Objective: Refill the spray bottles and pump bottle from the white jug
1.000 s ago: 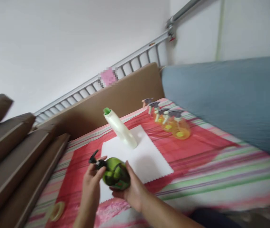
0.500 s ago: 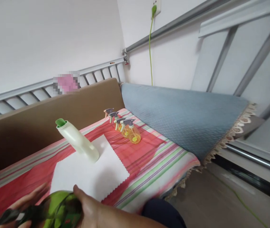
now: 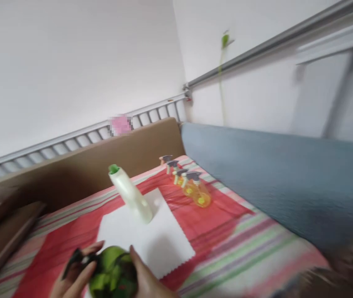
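Observation:
Between my two hands is a green bottle point(image 3: 113, 271) with a dark top, lying tilted in the lower part of the head view and slightly blurred. My left hand point(image 3: 75, 278) closes its fingers around the dark top. Against the right side of the bottle's body, my right hand point(image 3: 147, 276) is pressed, thumb upward. Just beyond them lies a white cloth point(image 3: 170, 244) with a zigzag edge. A pale bottle point(image 3: 131, 194) with a green mouth stands on this cloth.
Several clear spray bottles point(image 3: 201, 198) with yellow contents and grey triggers stand in a row on the red sheet point(image 3: 216, 219). A brown board point(image 3: 145, 142) borders the far side. Blue padding point(image 3: 257, 165) rises at the right. A pink blurred patch point(image 3: 120, 124) shows by the white radiator point(image 3: 158, 115).
The view has swung left and up, so everything sits further right and lower. The green bottle appears turned more end-on, still between both hands. The pale bottle and spray bottles stay in place.

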Demonstrator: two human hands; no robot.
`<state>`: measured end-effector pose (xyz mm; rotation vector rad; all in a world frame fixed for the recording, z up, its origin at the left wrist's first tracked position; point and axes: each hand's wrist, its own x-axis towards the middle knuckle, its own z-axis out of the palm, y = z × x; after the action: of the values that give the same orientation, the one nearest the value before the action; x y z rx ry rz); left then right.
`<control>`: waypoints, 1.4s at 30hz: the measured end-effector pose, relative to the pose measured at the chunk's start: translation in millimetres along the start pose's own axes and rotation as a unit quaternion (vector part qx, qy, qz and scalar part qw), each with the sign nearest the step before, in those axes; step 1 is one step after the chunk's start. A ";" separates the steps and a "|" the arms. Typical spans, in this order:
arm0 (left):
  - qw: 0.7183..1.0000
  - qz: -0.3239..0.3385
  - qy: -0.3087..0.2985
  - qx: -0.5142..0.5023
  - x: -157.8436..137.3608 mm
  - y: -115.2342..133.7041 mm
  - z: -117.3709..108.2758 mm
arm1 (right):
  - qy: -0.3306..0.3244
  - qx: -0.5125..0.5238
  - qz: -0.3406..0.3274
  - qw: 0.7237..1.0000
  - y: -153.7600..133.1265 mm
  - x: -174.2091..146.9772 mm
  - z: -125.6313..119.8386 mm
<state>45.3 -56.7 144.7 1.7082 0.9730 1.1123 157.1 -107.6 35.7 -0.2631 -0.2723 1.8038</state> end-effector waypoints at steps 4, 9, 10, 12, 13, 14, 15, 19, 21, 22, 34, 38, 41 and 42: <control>0.986 -0.049 -0.135 -0.080 -6.0 7.8 -7.5 | 0.044 0.039 0.039 0.998 -0.6 -8.6 5.0; 0.976 -0.024 -0.120 -0.179 -8.9 6.5 -3.8 | 0.072 0.035 0.092 0.993 -10.0 -22.6 16.3; 0.975 -0.031 -0.119 -0.184 -9.5 6.1 -2.3 | 0.078 0.041 0.089 0.992 -10.7 -24.1 18.9; 0.973 -0.042 -0.134 -0.184 -11.2 6.4 -0.2 | 0.086 0.047 0.093 0.991 -10.5 -25.8 23.5; 0.970 -0.042 -0.146 -0.187 -12.2 7.2 0.0 | 0.091 0.048 0.101 0.990 -9.8 -26.2 25.6; 0.968 -0.039 -0.157 -0.193 -13.3 8.2 -0.6 | 0.096 0.050 0.104 0.989 -8.6 -26.5 27.5; 0.966 -0.035 -0.166 -0.196 -14.2 9.4 -1.9 | 0.099 0.055 0.103 0.988 -7.2 -26.8 29.2; 0.959 -0.028 -0.220 -0.176 -16.3 15.2 -13.4 | 0.075 0.078 0.085 0.990 -0.7 -27.8 33.0; 0.954 -0.035 -0.253 -0.159 -15.9 17.4 -19.4 | 0.061 0.070 0.092 0.991 1.3 -28.4 32.3; 0.951 -0.040 -0.263 -0.155 -15.5 17.5 -21.3 | 0.055 0.062 0.103 0.991 1.6 -28.8 31.6; 0.972 -0.019 -0.180 -0.150 -11.4 4.9 -13.8 | 0.073 0.007 0.159 0.985 1.5 -33.9 24.8; 0.946 -0.047 -0.268 -0.175 -11.2 9.6 -22.4 | 0.035 0.004 0.213 0.976 -0.5 -37.1 21.3; 0.936 -0.063 -0.293 -0.186 -12.0 7.9 -25.7 | 0.033 -0.002 0.224 0.974 -1.7 -37.3 23.8; 0.939 -0.063 -0.283 -0.184 -12.4 6.3 -25.3 | 0.039 -0.003 0.216 0.976 -1.8 -36.8 25.2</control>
<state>18.7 -64.1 153.2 1.5027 0.4653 0.6075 159.7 -144.0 61.4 -0.4207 -0.1730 2.2155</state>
